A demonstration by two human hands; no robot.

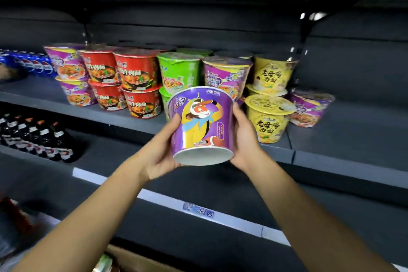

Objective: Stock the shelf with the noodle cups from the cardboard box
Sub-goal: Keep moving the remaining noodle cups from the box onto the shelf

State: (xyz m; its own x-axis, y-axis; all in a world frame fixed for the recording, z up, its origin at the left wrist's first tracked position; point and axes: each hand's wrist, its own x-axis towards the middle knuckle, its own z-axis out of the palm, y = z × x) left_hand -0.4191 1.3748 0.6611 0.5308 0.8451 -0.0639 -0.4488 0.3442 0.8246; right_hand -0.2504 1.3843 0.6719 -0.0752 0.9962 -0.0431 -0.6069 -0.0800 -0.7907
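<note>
1. Two hands hold one purple noodle cup (pixel 199 125) up in the air, just in front of the shelf (pixel 344 137).
2. The left hand (pixel 162 150) is curled round the cup's left side and bottom. The right hand (pixel 244 137) presses on the right side, with its fingers going round the back where they cannot be seen.
3. The cup is tipped, so its white bottom faces the camera and its top points at the shelf.
4. Behind the cup is a purple stack (pixel 227 76). To the left of the cup are green cups (pixel 180 73) and red cups (pixel 136 83). To the right of the cup are yellow cups (pixel 268 117).
5. The step looks like carrying the cup to its spot on the shelf. It is not set down yet.
6. Next, the cup most likely needs to be turned upright and put with the other purple ones.
7. A corner of the cardboard box (pixel 132 258) shows far below the cup.
</note>
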